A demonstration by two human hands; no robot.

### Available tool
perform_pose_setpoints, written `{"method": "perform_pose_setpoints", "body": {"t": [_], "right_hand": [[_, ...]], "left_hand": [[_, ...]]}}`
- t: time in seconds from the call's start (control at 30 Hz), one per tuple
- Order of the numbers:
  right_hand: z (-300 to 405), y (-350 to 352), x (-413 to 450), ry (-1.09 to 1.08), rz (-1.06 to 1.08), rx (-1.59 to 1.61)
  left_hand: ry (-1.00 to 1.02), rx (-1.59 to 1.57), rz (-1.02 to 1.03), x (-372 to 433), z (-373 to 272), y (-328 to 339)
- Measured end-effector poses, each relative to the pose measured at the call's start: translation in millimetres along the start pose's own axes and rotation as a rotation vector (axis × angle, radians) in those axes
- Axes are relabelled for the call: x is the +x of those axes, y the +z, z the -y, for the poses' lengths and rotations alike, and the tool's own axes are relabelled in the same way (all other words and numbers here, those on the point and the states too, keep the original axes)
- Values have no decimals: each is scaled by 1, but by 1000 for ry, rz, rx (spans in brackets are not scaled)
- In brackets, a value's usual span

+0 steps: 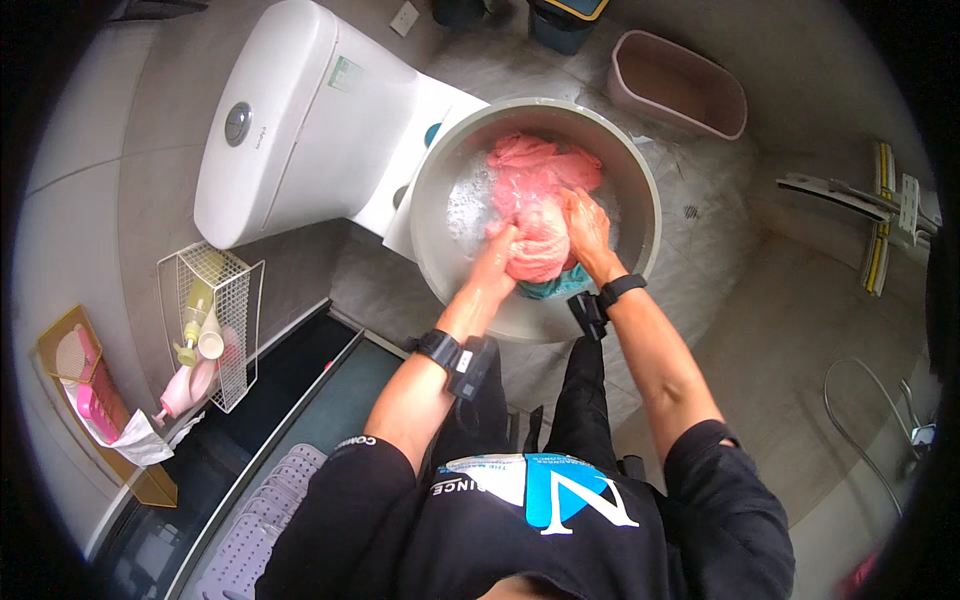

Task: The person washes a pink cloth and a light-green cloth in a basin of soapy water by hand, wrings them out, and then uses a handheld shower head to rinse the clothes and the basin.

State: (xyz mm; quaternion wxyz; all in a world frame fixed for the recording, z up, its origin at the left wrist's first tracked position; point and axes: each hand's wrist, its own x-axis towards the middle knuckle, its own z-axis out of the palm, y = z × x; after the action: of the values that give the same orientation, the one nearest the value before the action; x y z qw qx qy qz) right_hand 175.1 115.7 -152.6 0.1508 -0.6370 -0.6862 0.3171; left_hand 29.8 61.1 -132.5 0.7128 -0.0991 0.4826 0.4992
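Observation:
A large round grey basin (pixel 649 217) with sudsy water (pixel 469 206) stands before me, beside the toilet. Wet pink cloth (pixel 541 217) lies in it, bunched into a rounded wad between my hands. My left hand (pixel 497 259) grips the wad's left side, its thumb on top. On the right side, my right hand (pixel 586 225) presses against the same cloth with its fingers bent; its fingertips are partly hidden in the folds. Teal cloth (pixel 556 285) shows under the pink wad at the basin's near side. Both wrists wear black straps with small devices.
A white toilet (pixel 300 135) adjoins the basin at the left. Beyond it stand a pink oblong tub (pixel 675 86) and a dark bin (pixel 561 26). A white wire basket (pixel 225 322) with bottles hangs at left. A floor drain (pixel 691 212) lies right of the basin.

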Motion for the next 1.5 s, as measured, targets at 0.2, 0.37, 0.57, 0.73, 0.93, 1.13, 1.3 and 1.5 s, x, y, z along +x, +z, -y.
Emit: {"method": "perform_pose_setpoints", "body": {"t": [0.2, 0.37, 0.57, 0.73, 0.93, 1.13, 1.3, 1.5], "right_hand": [[-13, -20, 21, -28, 528, -693], [-19, 26, 67, 65, -59, 41], [15, 55, 49, -118, 121, 990], [81, 11, -15, 64, 191, 563], [100, -3, -24, -179, -160, 241], [84, 4, 9, -100, -150, 82], [67, 6, 36, -103, -102, 40], [16, 5, 52, -126, -35, -38]], "left_hand": [[-198, 321, 241, 1, -39, -21], [12, 1691, 321, 62, -65, -63], [-36, 104, 214, 77, -58, 0], [-87, 251, 91, 55, -73, 12], [37, 186, 80, 14, -54, 47], [162, 73, -2, 69, -18, -2], [332, 228, 298, 48, -20, 30], [97, 205, 207, 46, -46, 19]]}}
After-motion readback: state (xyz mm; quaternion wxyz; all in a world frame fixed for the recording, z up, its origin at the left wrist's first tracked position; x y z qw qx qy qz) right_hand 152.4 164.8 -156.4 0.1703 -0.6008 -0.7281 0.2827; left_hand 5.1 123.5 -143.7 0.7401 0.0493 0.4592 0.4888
